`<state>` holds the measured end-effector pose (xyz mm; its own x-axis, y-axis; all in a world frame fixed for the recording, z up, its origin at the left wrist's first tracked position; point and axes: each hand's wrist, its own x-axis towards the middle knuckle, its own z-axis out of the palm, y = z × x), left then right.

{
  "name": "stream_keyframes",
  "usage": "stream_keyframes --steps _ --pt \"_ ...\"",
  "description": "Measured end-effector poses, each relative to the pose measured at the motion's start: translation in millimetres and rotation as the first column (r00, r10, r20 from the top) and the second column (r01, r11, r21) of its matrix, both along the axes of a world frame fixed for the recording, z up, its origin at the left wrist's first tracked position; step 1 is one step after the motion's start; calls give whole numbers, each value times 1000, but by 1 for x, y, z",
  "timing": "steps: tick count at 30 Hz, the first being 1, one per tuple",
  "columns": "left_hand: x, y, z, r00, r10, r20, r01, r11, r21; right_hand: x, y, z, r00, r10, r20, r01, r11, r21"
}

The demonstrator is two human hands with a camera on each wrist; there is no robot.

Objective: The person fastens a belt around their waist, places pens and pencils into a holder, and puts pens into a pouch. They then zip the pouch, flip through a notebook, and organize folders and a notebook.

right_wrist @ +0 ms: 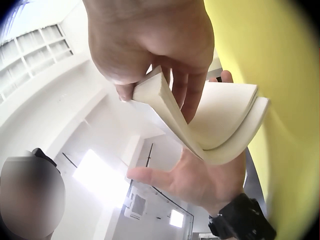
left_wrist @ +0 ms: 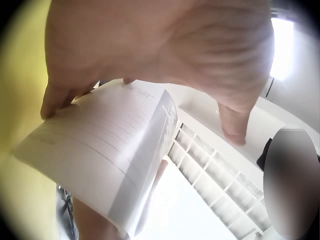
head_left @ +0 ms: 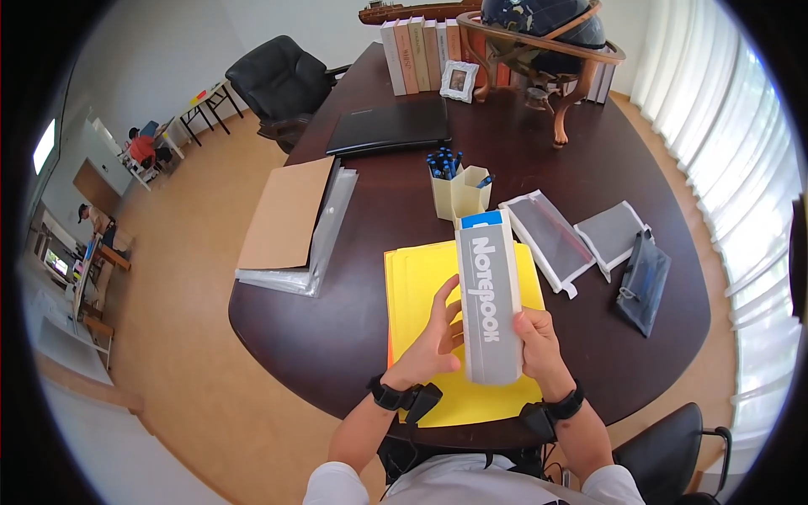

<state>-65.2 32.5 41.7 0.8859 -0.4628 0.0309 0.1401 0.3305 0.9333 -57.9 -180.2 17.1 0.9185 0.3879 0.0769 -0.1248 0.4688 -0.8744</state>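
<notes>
A grey notebook (head_left: 491, 303) marked "NOTEBOOK", with a blue patch at its top, is held above yellow folders (head_left: 421, 396) in the head view. The right hand (head_left: 543, 349) grips its right edge with the thumb on the cover; in the right wrist view this hand (right_wrist: 155, 40) has fingers among the bent pages (right_wrist: 220, 115). At the notebook's left side the left hand (head_left: 429, 341) has its thumb apart and fingers extended. In the left wrist view, the left hand's (left_wrist: 160, 45) fingertips are by the pale back (left_wrist: 95, 140), its thumb away from it.
Beyond the notebook stands a cream pen holder (head_left: 463, 194). Mesh pouches (head_left: 551, 240) and a dark pouch (head_left: 644, 284) lie right. A brown folder (head_left: 286, 215) on clear sleeves is left, a black laptop (head_left: 391, 126) farther back, with books (head_left: 421, 59) and a globe stand (head_left: 560, 109) behind.
</notes>
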Motion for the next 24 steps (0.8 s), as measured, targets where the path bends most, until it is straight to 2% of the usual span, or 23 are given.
stream_keyframes --steps 2,5,7,10,13,17,20,24 --pt "0 -3 0 998 43 50 -41 999 -29 1 -1 1 999 19 46 -19 1000 0" --pt "3 -5 1 965 153 214 -148 988 -39 1 -1 2 992 57 109 -60 998 26" --pt "2 1 -9 980 83 179 -83 997 -6 2 4 2 986 112 121 -121 991 64" --pt "0 7 -31 988 38 148 -39 999 5 1 9 -2 982 135 130 -139 990 17" --pt "1 9 -31 988 44 146 -39 999 -38 6 1 -15 982 183 47 -184 983 25" --pt "10 20 -48 985 75 155 -58 992 -116 5 5 -2 998 -3 67 -2 998 67" --pt "10 25 -42 969 148 198 -121 983 -141 13 -4 0 990 -91 105 85 995 55" --pt "6 32 -27 978 147 151 -126 982 -141 20 -13 7 974 -174 146 170 985 37"
